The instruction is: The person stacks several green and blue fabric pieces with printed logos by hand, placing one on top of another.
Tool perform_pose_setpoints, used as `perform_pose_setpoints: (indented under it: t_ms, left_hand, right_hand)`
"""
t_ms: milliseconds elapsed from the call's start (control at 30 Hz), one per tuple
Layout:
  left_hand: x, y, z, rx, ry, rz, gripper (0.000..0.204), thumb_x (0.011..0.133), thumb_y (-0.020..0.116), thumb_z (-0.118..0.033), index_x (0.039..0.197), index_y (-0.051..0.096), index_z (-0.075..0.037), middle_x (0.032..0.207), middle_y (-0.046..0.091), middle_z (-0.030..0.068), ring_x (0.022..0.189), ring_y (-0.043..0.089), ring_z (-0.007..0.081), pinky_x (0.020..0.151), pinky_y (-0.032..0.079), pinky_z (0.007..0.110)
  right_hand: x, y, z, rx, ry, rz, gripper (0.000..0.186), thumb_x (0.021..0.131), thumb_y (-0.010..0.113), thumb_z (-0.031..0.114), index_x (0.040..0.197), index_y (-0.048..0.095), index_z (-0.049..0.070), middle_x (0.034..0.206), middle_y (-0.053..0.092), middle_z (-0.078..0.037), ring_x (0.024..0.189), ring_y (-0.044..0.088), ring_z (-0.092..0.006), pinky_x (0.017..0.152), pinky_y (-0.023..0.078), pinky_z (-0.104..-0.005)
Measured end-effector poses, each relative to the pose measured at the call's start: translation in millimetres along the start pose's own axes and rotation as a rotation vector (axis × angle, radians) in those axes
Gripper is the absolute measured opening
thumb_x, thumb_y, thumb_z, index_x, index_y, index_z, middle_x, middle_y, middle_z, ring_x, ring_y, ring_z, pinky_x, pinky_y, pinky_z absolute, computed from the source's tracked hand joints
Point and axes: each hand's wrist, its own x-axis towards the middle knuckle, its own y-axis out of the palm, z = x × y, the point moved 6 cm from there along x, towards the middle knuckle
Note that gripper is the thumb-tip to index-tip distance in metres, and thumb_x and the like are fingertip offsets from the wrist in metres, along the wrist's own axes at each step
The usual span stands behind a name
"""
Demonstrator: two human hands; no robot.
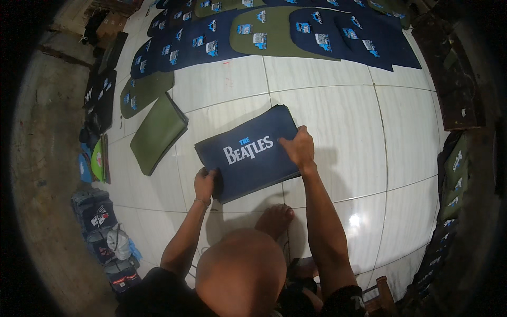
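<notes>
Between my hands is a stack of navy blue fabric panels (248, 169), roughly rectangular, with white and light blue lettering printed on the top one. My left hand (205, 184) grips its near left edge, thumb on top and fingers hidden beneath. My right hand (299, 148) holds the right edge, its thumb pressing on the top panel near the lettering. The stack lies tilted, its right side farther from me; I cannot tell whether it rests on the floor or is raised. To its left, apart from it, lies a stack of olive green panels (160, 134).
Navy printed pieces (187, 45) and olive printed pieces (272, 45) are spread in rows across the far white tiled floor (338, 121). Folded grey fabric bundles (97, 222) sit at the left edge, more printed olive pieces (455, 182) at the right. A dark wooden cabinet (449, 79) stands far right.
</notes>
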Motion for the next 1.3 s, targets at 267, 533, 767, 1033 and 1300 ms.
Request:
perform_pose_setpoints:
  t_ms: [267, 533, 767, 1033, 1300]
  left_hand:
    - [0, 4, 0, 0.181, -0.013, -0.046, 0.048, 0.077, 0.069, -0.031, 0.110, 0.063, 0.003, 0.101, 0.067, 0.0201, 0.094, 0.065, 0.0324, 0.083, 0.049, 0.039]
    - [4, 3, 19, 0.202, -0.007, -0.051, 0.052, 0.081, 0.066, -0.025, 0.118, 0.056, 0.009, 0.111, 0.064, 0.0215, 0.096, 0.063, 0.0278, 0.085, 0.048, 0.034]
    - [7, -6, 17, 0.105, 0.033, -0.027, 0.056, 0.080, 0.067, -0.031, 0.120, 0.056, 0.006, 0.113, 0.060, 0.0246, 0.104, 0.060, 0.0352, 0.090, 0.046, 0.040]
    - [42, 11, 58, -0.096, 0.053, 0.049, 0.050, 0.087, 0.062, -0.024, 0.123, 0.051, 0.008, 0.120, 0.059, 0.0174, 0.105, 0.057, 0.0275, 0.094, 0.043, 0.038]
    - [4, 16, 17, -0.012, -0.120, 0.044, 0.061, 0.089, 0.060, -0.032, 0.131, 0.043, 0.009, 0.126, 0.053, 0.0214, 0.111, 0.054, 0.0315, 0.094, 0.045, 0.040]
  right_hand:
    - [13, 8, -13, 0.055, 0.097, 0.222, 0.052, 0.062, 0.078, 0.038, 0.091, 0.066, -0.004, 0.092, 0.068, -0.023, 0.087, 0.066, -0.0377, 0.078, 0.052, -0.0441]
    - [-10, -3, 6, 0.045, 0.018, 0.170, 0.052, 0.060, 0.079, 0.040, 0.088, 0.069, -0.003, 0.089, 0.069, -0.022, 0.084, 0.067, -0.0368, 0.077, 0.052, -0.0417]
    - [2, 13, -25, 0.264, 0.081, 0.253, 0.045, 0.066, 0.078, 0.031, 0.089, 0.069, -0.007, 0.080, 0.069, -0.018, 0.074, 0.069, -0.0253, 0.068, 0.054, -0.0343]
    - [6, 15, -11, 0.028, 0.069, 0.341, 0.053, 0.067, 0.075, 0.046, 0.083, 0.069, -0.003, 0.079, 0.066, -0.021, 0.075, 0.065, -0.0350, 0.068, 0.052, -0.0435]
    - [-29, -16, -8, 0.150, 0.126, 0.199, 0.056, 0.068, 0.079, 0.029, 0.107, 0.059, -0.006, 0.108, 0.061, -0.026, 0.102, 0.061, -0.0402, 0.090, 0.049, -0.0442]
